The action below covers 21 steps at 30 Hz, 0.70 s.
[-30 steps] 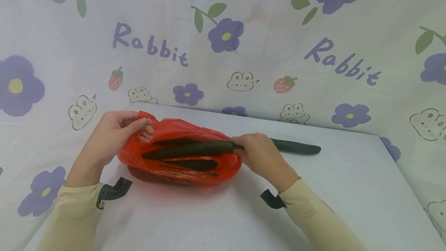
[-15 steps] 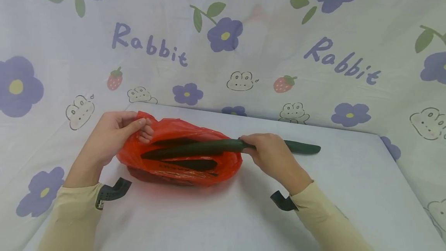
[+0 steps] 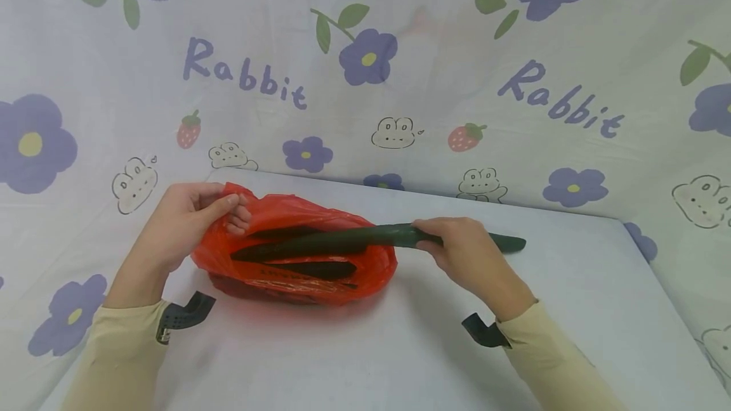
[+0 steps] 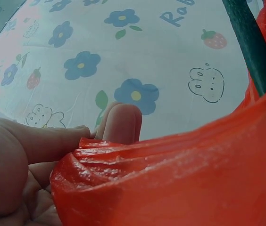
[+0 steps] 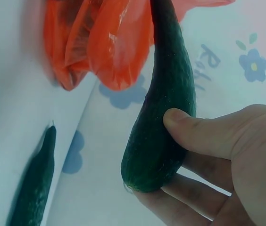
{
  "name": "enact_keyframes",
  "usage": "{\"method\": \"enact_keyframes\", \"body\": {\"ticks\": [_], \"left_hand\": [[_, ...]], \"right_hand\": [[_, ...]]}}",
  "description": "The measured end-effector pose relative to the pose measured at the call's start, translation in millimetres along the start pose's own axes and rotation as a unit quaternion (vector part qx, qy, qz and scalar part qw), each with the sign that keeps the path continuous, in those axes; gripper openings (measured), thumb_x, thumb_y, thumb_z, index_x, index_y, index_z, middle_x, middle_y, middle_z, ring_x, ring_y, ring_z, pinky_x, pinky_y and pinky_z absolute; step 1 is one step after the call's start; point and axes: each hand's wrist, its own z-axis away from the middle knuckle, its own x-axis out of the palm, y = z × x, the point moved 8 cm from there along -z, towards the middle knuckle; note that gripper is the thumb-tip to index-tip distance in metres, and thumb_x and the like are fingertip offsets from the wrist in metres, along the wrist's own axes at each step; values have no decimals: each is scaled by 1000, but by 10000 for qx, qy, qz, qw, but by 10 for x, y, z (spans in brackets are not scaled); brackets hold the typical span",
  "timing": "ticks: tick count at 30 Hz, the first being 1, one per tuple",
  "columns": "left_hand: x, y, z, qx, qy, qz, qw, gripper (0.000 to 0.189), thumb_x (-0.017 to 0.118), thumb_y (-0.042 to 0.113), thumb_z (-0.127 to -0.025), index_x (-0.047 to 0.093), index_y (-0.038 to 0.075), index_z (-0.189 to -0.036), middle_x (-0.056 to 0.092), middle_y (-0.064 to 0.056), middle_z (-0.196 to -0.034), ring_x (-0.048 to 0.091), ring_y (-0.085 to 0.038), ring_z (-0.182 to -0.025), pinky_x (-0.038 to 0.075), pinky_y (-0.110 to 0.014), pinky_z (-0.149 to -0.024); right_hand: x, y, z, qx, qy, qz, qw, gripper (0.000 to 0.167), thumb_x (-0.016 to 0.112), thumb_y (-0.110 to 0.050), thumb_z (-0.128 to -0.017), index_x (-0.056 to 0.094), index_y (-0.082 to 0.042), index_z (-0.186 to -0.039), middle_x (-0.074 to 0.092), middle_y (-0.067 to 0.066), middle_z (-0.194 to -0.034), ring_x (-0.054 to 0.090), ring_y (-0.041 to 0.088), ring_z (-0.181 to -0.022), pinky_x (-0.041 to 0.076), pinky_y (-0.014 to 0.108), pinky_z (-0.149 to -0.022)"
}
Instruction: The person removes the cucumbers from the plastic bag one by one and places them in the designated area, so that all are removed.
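My left hand (image 3: 185, 224) pinches the rim of a red plastic bag (image 3: 308, 206) at its left side, and the bag's mouth gapes. Dark green cucumbers (image 3: 320, 269) lie inside, partly hidden by the plastic. My right hand (image 3: 471, 259) grips the thick end of a long cucumber (image 3: 394, 235), thumb on one side and fingers on the other in the right wrist view. That cucumber slants across the bag's right rim, its far part still over or in the bag. Behind my right hand, another cucumber (image 3: 509, 243) lies on the table, partly covered by the hand.
The white table (image 3: 342, 366) runs back to a hanging cloth (image 3: 434, 81) printed with flowers and rabbits. A dark strap piece (image 3: 188, 309) sits at my left wrist, and a similar one (image 3: 485, 330) at my right.
My right hand has moved to the right with the cucumber, so more of it extends past the bag's rim. The left hand and the bag have stayed in place.
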Motion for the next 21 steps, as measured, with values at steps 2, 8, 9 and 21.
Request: {"method": "enact_keyframes", "body": {"ticks": [2, 8, 9, 21], "left_hand": [[0, -3, -1, -6, 3, -16, 10000, 27, 65, 19, -111, 73, -6, -119, 76, -17, -99, 78, -27, -88, 63, -27, -86], [3, -3, 0, -57, -1, -68, 10000, 29, 65, 19, -112, 73, -7, -121, 76, -17, -100, 78, -26, -88, 63, -26, -86], [4, -4, 0, -67, -9, -64, 10000, 29, 65, 20, -112, 72, -7, -121, 76, -17, -100, 78, -27, -88, 63, -26, -86], [-7, 11, 10, -81, 3, -91, 9999, 28, 65, 21, -111, 74, -4, -119, 76, -18, -100, 78, -28, -89, 63, -27, -87]], "right_hand": [[-28, 31, 18, 7, 41, 14, 10000, 34, 84, -4, -95, 79, -8, -129, 80, 4, -110, 76, 26, -100, 64, 47, -89], [-104, 82, 51, 70, 106, 4, 9999, 36, 85, -3, -94, 79, -6, -129, 81, 7, -112, 77, 29, -103, 63, 50, -91], [-115, 90, 57, 79, 114, 7, 9999, 36, 85, -3, -94, 79, -6, -129, 80, 8, -112, 77, 29, -102, 63, 50, -91], [-279, 224, 162, 68, 370, 36, 9993, 34, 85, -2, -93, 80, -8, -126, 80, 7, -110, 77, 26, -96, 64, 50, -87]]}}
